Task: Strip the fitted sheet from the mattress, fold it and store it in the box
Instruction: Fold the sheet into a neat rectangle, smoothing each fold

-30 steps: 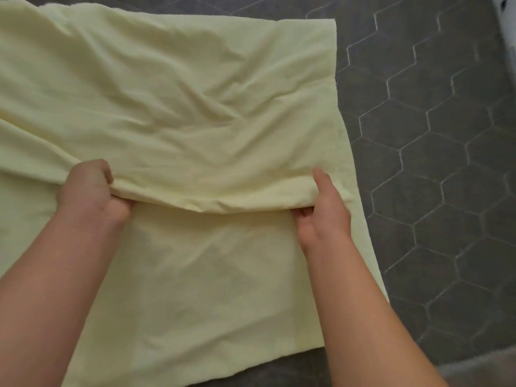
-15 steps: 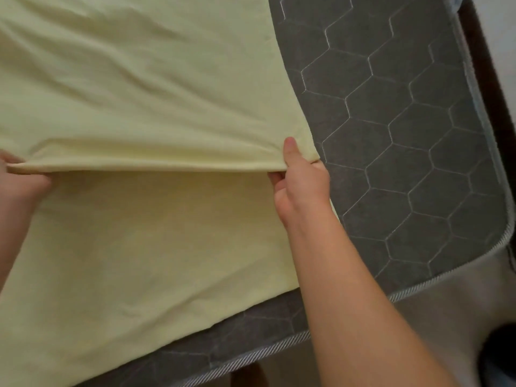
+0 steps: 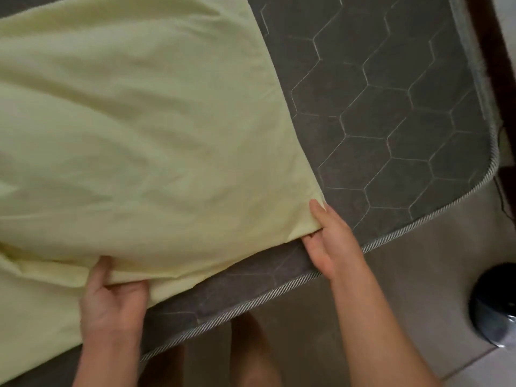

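The pale yellow sheet (image 3: 134, 129) lies folded over itself on the bare grey mattress (image 3: 391, 113) with its hexagon quilting. My left hand (image 3: 111, 300) grips the folded edge of the sheet near the mattress's front edge, thumb on top and fingers curled underneath. My right hand (image 3: 329, 241) pinches the folded edge's right corner, thumb on top of the cloth. The folded edge runs between my two hands, just inside the striped piping of the mattress. No box is in view.
The striped piping (image 3: 418, 222) marks the mattress's front and right rim. Beyond it is grey floor, with a dark round object (image 3: 494, 303) at the lower right. My legs (image 3: 251, 356) stand at the front edge.
Both hands have drawn the sheet's folded edge toward me, down to the mattress's front edge. The lower layer that showed below the fold is now mostly covered.
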